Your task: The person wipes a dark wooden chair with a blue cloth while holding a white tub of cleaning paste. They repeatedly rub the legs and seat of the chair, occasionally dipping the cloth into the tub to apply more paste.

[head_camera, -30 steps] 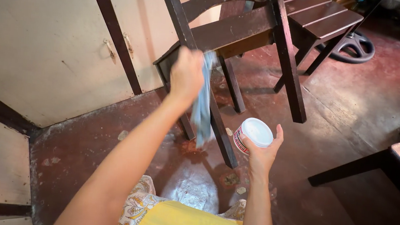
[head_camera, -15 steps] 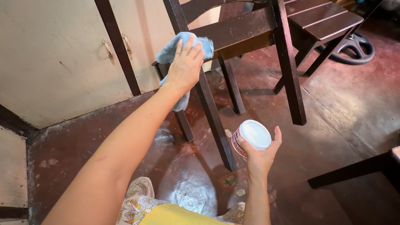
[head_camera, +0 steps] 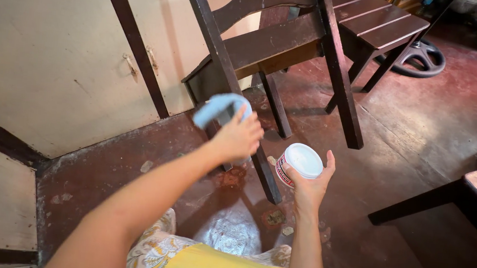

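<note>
Head view: the left hand is seen from behind, its fingers curled around a light blue cloth, which is pressed against the slanted leg of a dark wooden chair. The cloth is draped over the top of the hand and wraps partly around the leg, just below the chair's lower rail. Whether the fingertips are closed right round the leg cannot be told, since they are hidden by the hand itself.

The right hand is held palm up, lower and to the right of the chair leg, with a small round tub cradled in it. The tub is capped by a white lid and is gripped from below and from the sides by the thumb and fingers; it is tilted slightly toward the chair.

A second dark chair is seen further back, and a black wheel-shaped object lies on the reddish floor beyond it. A cream panelled wall is seen at the left.
</note>
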